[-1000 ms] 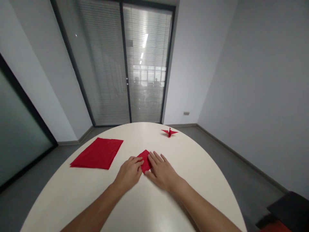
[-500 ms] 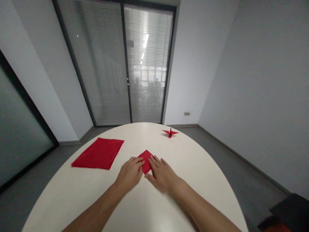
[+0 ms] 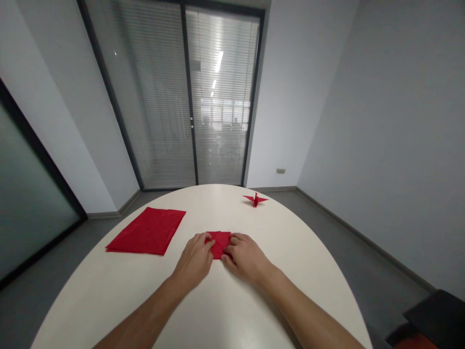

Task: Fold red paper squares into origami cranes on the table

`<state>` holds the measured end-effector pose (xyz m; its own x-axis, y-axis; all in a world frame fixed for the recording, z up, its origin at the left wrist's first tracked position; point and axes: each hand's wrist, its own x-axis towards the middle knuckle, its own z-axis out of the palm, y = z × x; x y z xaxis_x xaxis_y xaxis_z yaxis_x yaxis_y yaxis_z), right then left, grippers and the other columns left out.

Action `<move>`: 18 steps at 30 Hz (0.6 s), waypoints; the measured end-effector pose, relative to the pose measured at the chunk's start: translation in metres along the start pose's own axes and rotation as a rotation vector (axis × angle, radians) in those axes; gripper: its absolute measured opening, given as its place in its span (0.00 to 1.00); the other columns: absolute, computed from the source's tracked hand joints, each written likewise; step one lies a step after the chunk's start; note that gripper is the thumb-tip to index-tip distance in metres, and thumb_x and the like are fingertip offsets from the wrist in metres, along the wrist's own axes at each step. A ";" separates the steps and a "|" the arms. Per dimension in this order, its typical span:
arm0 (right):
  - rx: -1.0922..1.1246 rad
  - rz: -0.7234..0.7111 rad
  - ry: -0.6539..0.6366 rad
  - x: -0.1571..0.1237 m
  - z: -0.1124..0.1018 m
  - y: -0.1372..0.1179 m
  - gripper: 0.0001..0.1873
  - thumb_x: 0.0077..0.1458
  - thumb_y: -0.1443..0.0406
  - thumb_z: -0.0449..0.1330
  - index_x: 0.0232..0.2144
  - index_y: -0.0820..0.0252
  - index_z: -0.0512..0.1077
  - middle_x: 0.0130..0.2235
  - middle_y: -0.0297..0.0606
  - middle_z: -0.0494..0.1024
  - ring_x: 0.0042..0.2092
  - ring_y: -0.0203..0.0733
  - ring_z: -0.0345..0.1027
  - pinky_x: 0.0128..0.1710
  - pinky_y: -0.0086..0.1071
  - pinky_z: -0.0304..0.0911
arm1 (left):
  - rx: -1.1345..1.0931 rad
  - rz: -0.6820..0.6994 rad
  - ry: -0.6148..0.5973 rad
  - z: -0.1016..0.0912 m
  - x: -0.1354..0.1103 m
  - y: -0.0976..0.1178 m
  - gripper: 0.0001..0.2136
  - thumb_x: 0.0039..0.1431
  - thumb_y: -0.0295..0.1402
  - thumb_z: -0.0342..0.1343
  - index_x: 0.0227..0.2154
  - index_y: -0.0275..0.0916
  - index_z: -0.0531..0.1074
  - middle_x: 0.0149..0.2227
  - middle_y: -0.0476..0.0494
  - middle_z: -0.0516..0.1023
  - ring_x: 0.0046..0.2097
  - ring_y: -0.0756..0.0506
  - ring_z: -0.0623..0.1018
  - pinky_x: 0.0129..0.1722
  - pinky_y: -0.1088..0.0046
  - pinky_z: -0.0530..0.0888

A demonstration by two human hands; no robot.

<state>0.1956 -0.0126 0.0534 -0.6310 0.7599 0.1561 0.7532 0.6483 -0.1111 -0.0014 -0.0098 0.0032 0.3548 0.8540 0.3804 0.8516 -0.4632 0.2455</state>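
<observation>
A small folded piece of red origami paper [image 3: 220,239] lies on the white table in front of me, its top edge running roughly level. My left hand [image 3: 194,257] grips its left side, thumb on top and fingers curled at the edge. On the opposite side, my right hand [image 3: 247,256] holds the paper's edge with bent fingers. The fingers hide both side edges. Beyond my right hand, near the far rim, stands a red paper crane [image 3: 255,199] with its wings spread.
A stack of larger red paper sheets [image 3: 147,232] lies on the left of the round white table [image 3: 210,315]. A dark chair [image 3: 438,315] is at the lower right. Behind the table are a glass partition with blinds [image 3: 163,121] and grey walls.
The folded paper has turned from a diamond to a squarer position between my hands. My right hand's fingers have gone from lying flat on it to curling round its edge.
</observation>
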 end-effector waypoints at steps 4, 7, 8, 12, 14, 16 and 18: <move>0.056 -0.150 0.007 0.000 0.003 0.005 0.13 0.64 0.64 0.55 0.33 0.59 0.78 0.37 0.41 0.79 0.40 0.43 0.69 0.45 0.35 0.62 | 0.027 0.004 -0.015 -0.004 0.000 0.004 0.15 0.64 0.26 0.48 0.48 0.37 0.76 0.44 0.38 0.75 0.47 0.39 0.73 0.49 0.59 0.72; 0.138 -0.185 0.010 -0.001 0.008 0.012 0.12 0.63 0.67 0.55 0.33 0.59 0.78 0.38 0.40 0.78 0.39 0.41 0.69 0.43 0.33 0.62 | 0.027 0.015 -0.012 -0.005 -0.001 0.004 0.14 0.64 0.28 0.50 0.48 0.37 0.76 0.43 0.38 0.75 0.46 0.39 0.73 0.49 0.59 0.71; 0.170 -0.192 0.018 -0.001 0.010 0.015 0.11 0.63 0.68 0.55 0.34 0.59 0.78 0.38 0.40 0.78 0.40 0.41 0.69 0.43 0.32 0.62 | 0.024 0.021 -0.009 -0.004 -0.001 0.003 0.14 0.64 0.28 0.50 0.49 0.37 0.75 0.43 0.38 0.75 0.46 0.39 0.73 0.49 0.59 0.71; 0.286 -0.174 0.073 0.000 0.017 0.025 0.11 0.63 0.68 0.56 0.38 0.58 0.79 0.43 0.40 0.78 0.45 0.42 0.69 0.48 0.33 0.62 | -0.008 0.046 0.010 0.000 -0.002 0.000 0.15 0.63 0.28 0.52 0.51 0.37 0.74 0.46 0.38 0.76 0.48 0.39 0.74 0.51 0.58 0.71; 0.321 -0.160 0.100 0.002 0.021 0.028 0.10 0.63 0.68 0.56 0.40 0.57 0.78 0.44 0.39 0.79 0.46 0.42 0.70 0.49 0.34 0.62 | -0.040 0.074 0.027 0.001 -0.002 0.000 0.14 0.63 0.28 0.53 0.50 0.39 0.74 0.48 0.39 0.76 0.50 0.39 0.74 0.53 0.57 0.71; 0.345 -0.114 0.128 0.003 0.025 0.030 0.10 0.61 0.68 0.58 0.42 0.57 0.77 0.43 0.40 0.79 0.46 0.43 0.70 0.49 0.35 0.63 | -0.068 0.105 0.035 0.003 -0.002 -0.001 0.14 0.63 0.29 0.53 0.50 0.40 0.74 0.49 0.40 0.77 0.51 0.39 0.74 0.55 0.56 0.70; 0.371 -0.053 0.163 0.004 0.029 0.031 0.13 0.60 0.69 0.59 0.47 0.58 0.75 0.46 0.41 0.79 0.47 0.44 0.70 0.50 0.36 0.63 | -0.090 0.131 0.027 0.004 -0.002 -0.002 0.14 0.63 0.30 0.54 0.50 0.41 0.74 0.50 0.40 0.76 0.52 0.39 0.75 0.55 0.56 0.71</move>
<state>0.2112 0.0123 0.0223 -0.6074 0.7266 0.3210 0.5835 0.6823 -0.4403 -0.0023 -0.0099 -0.0020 0.4488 0.7791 0.4378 0.7604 -0.5903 0.2708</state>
